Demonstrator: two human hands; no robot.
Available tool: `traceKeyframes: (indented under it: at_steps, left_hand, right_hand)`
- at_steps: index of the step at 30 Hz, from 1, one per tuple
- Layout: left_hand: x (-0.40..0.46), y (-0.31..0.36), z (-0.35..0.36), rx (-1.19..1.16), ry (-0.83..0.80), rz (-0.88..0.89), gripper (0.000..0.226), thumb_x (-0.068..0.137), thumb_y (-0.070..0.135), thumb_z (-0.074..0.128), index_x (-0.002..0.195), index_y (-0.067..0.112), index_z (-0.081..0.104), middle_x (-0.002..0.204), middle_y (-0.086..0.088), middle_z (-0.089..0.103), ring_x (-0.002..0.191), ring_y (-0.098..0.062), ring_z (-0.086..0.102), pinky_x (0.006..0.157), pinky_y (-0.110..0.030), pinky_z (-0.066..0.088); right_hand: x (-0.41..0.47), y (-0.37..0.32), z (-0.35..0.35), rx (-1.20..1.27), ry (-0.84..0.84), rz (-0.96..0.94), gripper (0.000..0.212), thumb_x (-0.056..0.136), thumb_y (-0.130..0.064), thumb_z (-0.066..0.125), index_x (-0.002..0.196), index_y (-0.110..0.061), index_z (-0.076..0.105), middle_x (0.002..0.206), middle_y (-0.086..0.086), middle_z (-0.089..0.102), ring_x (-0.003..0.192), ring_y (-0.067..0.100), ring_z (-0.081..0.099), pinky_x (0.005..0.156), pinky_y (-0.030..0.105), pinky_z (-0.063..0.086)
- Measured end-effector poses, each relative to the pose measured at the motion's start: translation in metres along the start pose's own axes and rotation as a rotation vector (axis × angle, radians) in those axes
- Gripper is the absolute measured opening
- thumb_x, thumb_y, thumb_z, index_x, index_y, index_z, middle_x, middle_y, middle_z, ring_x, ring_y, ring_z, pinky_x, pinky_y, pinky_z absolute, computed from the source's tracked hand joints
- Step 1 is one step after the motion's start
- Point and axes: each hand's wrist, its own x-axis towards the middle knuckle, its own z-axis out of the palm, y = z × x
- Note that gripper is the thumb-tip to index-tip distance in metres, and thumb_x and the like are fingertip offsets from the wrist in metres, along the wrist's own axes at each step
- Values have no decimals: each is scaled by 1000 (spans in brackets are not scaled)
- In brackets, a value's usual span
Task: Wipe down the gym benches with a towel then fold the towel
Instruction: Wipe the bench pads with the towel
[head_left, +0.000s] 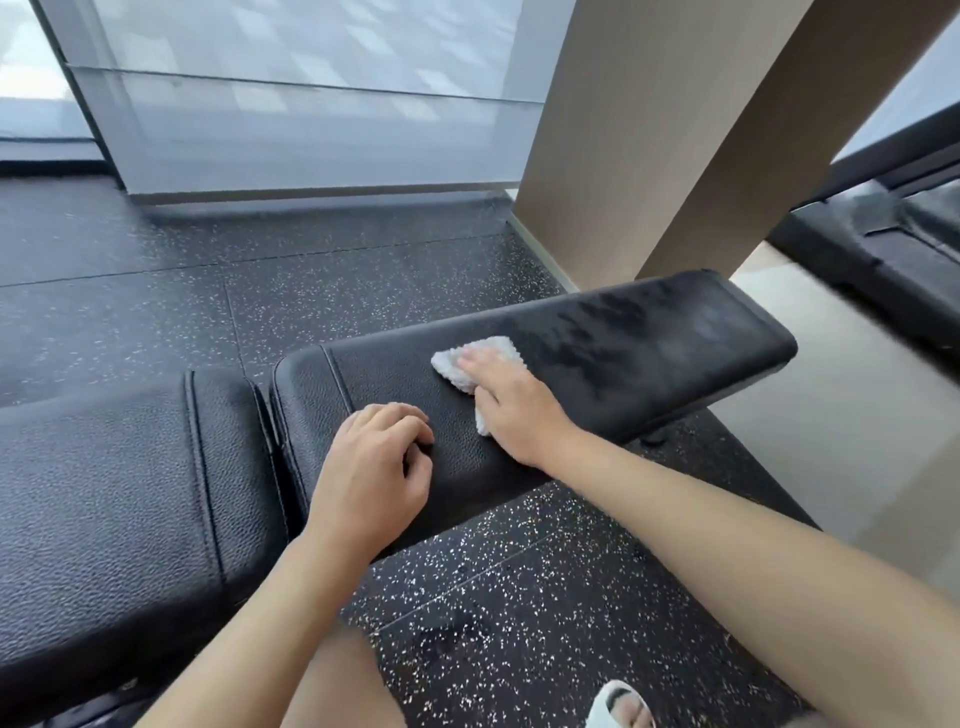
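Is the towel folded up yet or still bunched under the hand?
Not neatly folded: the white towel lies crumpled on the black bench pad, pressed flat under the right hand, its edges sticking out unevenly.

bench pad (597, 353): black, pebbled leather grain, darker wet streaks at far end | towel (483, 358): white, nubby | floor (311, 301): black rubber flecked white and grey | pillar (649, 130): tan-beige | slipper (613, 699): white | window blind (311, 104): pale grey

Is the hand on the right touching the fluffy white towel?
Touching. The head view shows the right hand lying flat on the fluffy white towel, pressing it onto the black padded bench, fingers covering much of the cloth.
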Motion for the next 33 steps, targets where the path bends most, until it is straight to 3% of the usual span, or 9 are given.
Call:
traceKeyframes:
  at_steps: [3, 7, 13, 16, 19, 24, 28, 31, 33]
  left_hand:
    - [-2, 1, -1, -12, 12, 8, 17, 78, 9, 56, 87, 16, 69, 103, 8, 68, 97, -20, 61, 93, -41, 49]
    - [0, 2, -4, -38, 26, -2, 18, 76, 8, 56, 85, 18, 68, 102, 10, 67, 96, -19, 62, 92, -38, 47]
    - [2, 0, 1, -15, 28, -10, 12, 76, 12, 57, 82, 19, 65, 101, 10, 66, 97, -20, 60, 93, -35, 44]
    - [4, 0, 3, 4, 23, -21, 11, 78, 13, 57, 83, 19, 64, 101, 9, 66, 97, -20, 58, 93, -37, 45]
    - [3, 0, 4, 15, 13, -19, 11, 79, 13, 57, 84, 18, 64, 102, 8, 66, 97, -21, 58, 92, -38, 45]
    - [1, 2, 0, -3, 24, -19, 14, 76, 10, 55, 82, 16, 65, 101, 7, 66, 96, -23, 59, 91, -36, 45]
    - [1, 3, 1, -9, 42, -4, 10, 76, 9, 54, 79, 14, 63, 102, 4, 65, 97, -23, 59, 89, -38, 48]
    - [3, 2, 2, -7, 37, -14, 9, 76, 9, 55, 80, 15, 62, 102, 4, 65, 98, -25, 58, 87, -41, 49]
    - [4, 1, 3, 12, 31, -22, 9, 77, 9, 57, 81, 16, 62, 102, 4, 65, 98, -25, 58, 87, -42, 49]
  right_hand:
    - [-62, -15, 6, -8, -73, -141, 50, 101, -9, 45, 151, -14, 48, 160, 1, 42, 152, 15, 29, 127, 30, 15]
    - [-82, -9, -5, -16, -161, -224, 51, 103, -8, 46, 153, -14, 44, 162, -2, 38, 153, 13, 27, 127, 33, 18]
    - [37, 35, -27, -6, -6, 146, 47, 104, -12, 43, 150, -19, 50, 156, -4, 47, 147, 12, 37, 124, 35, 25]
    - [81, 38, -19, -59, 57, 229, 46, 101, -14, 42, 145, -20, 54, 147, 2, 55, 139, 22, 46, 116, 34, 35]
    - [68, 22, -7, -53, 89, 243, 48, 99, -11, 41, 145, -18, 56, 150, 2, 54, 141, 21, 44, 118, 33, 33]
    - [-45, -35, 11, 41, -2, -2, 53, 98, -1, 45, 149, -12, 50, 157, 2, 46, 149, 13, 32, 123, 17, 11]
    - [-87, -30, 2, 41, -128, -130, 52, 99, -1, 47, 150, -10, 48, 159, 3, 43, 152, 15, 31, 127, 28, 15]
    - [-38, 2, -21, 80, -70, 4, 48, 98, -7, 44, 145, -14, 55, 141, -6, 56, 137, 16, 49, 120, 21, 26]
    - [14, 27, -33, 37, 11, 160, 47, 101, -11, 42, 145, -19, 55, 140, -5, 58, 136, 17, 49, 117, 20, 28]
